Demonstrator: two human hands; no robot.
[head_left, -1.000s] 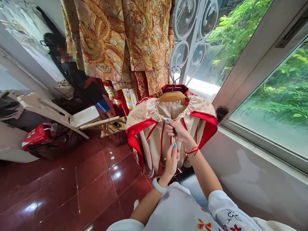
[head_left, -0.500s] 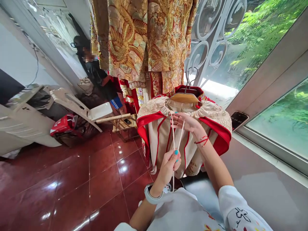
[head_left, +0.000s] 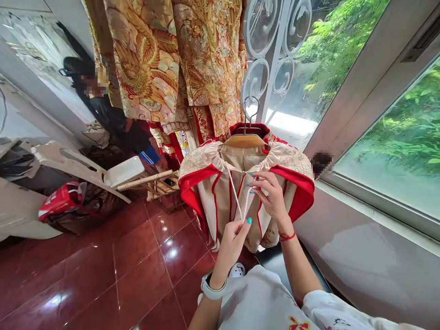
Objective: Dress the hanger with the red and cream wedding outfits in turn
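Note:
A cream cape-like garment [head_left: 202, 181] with red edging and gold embroidery hangs on a wooden hanger [head_left: 245, 140] in front of me. From its gathered neckline, two strands of a white cord [head_left: 235, 192] run down and come together in my left hand [head_left: 233, 240]. That hand is closed on them, thumb uppermost. My right hand [head_left: 271, 195] is just below the neckline, its fingers bent around the right-hand strand, thumb and fingertips pinching it. Part of the cord is hidden behind the right fingers.
Heavily embroidered gold garments [head_left: 147, 64] hang behind. A window with a metal frame [head_left: 347, 91] is on the right. On the left are a bamboo stool [head_left: 160, 185], a white plastic chair [head_left: 123, 172], a red bag [head_left: 63, 199] and a person in dark clothes [head_left: 113, 119].
My right hand has shifted down and right, away from the neckline's centre, onto the right strand. My left hand keeps hold of the cord, slightly lower. The whole view has swung rightward.

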